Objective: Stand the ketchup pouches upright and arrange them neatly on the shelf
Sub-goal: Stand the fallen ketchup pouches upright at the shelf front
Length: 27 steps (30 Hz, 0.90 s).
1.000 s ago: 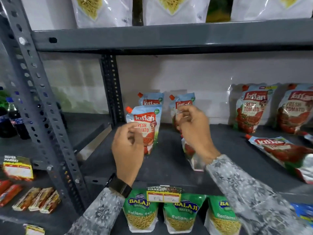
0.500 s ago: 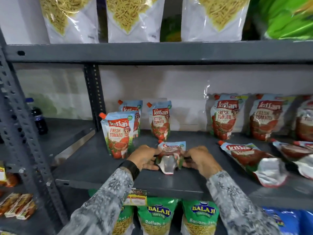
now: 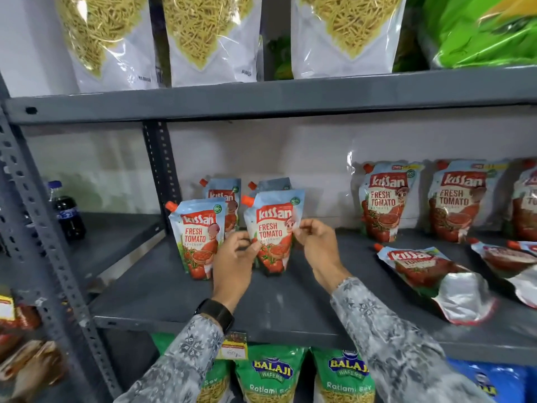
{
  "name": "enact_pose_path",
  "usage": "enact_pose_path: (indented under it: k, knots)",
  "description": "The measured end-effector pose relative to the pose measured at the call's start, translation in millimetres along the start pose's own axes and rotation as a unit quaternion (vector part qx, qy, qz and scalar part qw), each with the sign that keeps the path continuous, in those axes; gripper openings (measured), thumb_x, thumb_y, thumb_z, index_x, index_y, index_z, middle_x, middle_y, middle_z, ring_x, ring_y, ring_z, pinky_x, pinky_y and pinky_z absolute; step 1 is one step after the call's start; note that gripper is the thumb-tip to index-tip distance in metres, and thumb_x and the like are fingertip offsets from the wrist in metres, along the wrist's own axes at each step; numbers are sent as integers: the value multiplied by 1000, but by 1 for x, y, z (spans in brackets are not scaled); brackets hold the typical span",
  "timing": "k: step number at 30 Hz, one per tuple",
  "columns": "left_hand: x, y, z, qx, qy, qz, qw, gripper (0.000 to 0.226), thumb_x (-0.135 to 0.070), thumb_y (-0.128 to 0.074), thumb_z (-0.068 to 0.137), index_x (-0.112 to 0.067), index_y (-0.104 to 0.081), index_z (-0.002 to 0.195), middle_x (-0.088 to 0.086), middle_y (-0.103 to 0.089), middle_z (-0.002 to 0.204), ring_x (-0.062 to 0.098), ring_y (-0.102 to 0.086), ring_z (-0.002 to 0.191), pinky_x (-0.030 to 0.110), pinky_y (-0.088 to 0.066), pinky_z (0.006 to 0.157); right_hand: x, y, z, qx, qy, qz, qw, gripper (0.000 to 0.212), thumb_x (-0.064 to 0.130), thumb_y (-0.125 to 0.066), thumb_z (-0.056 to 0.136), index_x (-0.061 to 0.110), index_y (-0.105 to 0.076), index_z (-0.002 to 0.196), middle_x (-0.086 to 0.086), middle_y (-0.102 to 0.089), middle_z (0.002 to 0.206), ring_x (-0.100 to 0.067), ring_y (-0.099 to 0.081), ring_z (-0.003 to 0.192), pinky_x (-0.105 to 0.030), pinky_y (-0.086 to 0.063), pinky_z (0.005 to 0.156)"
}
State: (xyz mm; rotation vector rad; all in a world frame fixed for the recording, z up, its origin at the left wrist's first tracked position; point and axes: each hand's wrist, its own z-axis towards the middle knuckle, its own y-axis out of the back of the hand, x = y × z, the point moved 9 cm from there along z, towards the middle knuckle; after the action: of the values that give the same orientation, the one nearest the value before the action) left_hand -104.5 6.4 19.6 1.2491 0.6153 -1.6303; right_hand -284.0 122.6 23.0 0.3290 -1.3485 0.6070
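Observation:
A small ketchup pouch (image 3: 273,228) stands upright on the grey shelf (image 3: 290,303), pinched at its sides by my left hand (image 3: 234,263) and my right hand (image 3: 318,245). To its left another small pouch (image 3: 197,237) stands upright in the front row. Two more small pouches (image 3: 225,196) (image 3: 273,184) stand behind them. Larger pouches (image 3: 386,202) (image 3: 462,199) lean upright against the back wall on the right. A large pouch (image 3: 430,274) lies flat in front of them, and another flat pouch (image 3: 511,260) lies at the right edge.
The shelf above carries bags of yellow noodle snack (image 3: 209,33) and a green bag (image 3: 479,30). Green wafer packets (image 3: 270,373) hang below the shelf's front edge. A perforated upright post (image 3: 161,170) stands left of the pouches. A dark soda bottle (image 3: 68,213) stands on the neighbouring shelf.
Half a second ago both hands held the pouch low and tipped near the shelf front. Now it stands upright farther back, in front of the rear pouch, beside the left front pouch.

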Motion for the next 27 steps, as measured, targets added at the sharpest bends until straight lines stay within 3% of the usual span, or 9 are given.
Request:
enact_pose_path:
  k: [2, 7, 10, 16, 20, 25, 27]
  knots:
    - [19, -2, -3, 11, 28, -11, 999, 13, -25, -70, 93, -27, -67, 105, -4, -76, 101, 14, -74, 95, 46, -61, 90, -20, -3, -3, -4, -7, -15, 1000, 23, -2, -63, 100, 13, -67, 82, -7, -74, 89, -18, -66, 82, -24, -57, 69]
    - [29, -5, -2, 17, 27, -26, 999, 17, -26, -67, 95, -36, -64, 109, -4, -73, 112, 14, -71, 106, 46, -59, 95, -32, -1, -1, -22, 20, -44, 999, 19, 4, -62, 101, 15, -68, 87, -18, -78, 99, -22, -67, 85, -51, -61, 83]
    - [33, -5, -3, 27, 22, -29, 999, 22, -25, -66, 96, -30, -64, 117, -4, -73, 114, 15, -70, 108, 45, -59, 96, -33, 0, -2, -21, 26, -58, 998, 19, 7, -62, 102, 17, -68, 88, -18, -78, 101, -23, -68, 86, -56, -61, 86]
    - [31, -5, -5, 31, 8, -21, 999, 21, -20, -67, 96, -31, -63, 114, -11, -71, 106, 10, -69, 105, 37, -59, 95, -35, 5, -4, -30, 27, -72, 997, 18, 8, -61, 102, 17, -69, 88, -16, -78, 97, -36, -73, 86, -63, -61, 83]
    - [33, -1, -5, 25, 29, -22, 999, 26, -30, -66, 96, -28, -65, 122, -7, -73, 107, 9, -71, 99, 41, -60, 93, -32, 11, -12, -29, 30, -78, 996, 14, 12, -64, 99, 24, -72, 97, -8, -78, 98, -34, -74, 99, -57, -62, 88]
    - [5, 26, -25, -120, -24, -10, 992, 23, -26, -64, 96, -22, -69, 119, -6, -73, 102, 7, -68, 90, 28, -57, 81, 5, 48, -34, -12, 64, -121, 991, 19, 10, -65, 99, 23, -70, 113, 1, -70, 96, -14, -69, 92, -40, -64, 88]
    - [-12, 19, -41, -141, -39, -48, 988, 18, -20, -64, 96, -20, -71, 113, -2, -72, 96, 9, -66, 81, 23, -52, 75, 35, 71, -38, 7, 110, -165, 980, 21, 8, -66, 98, 21, -70, 114, 1, -72, 95, -10, -67, 87, -33, -61, 85]
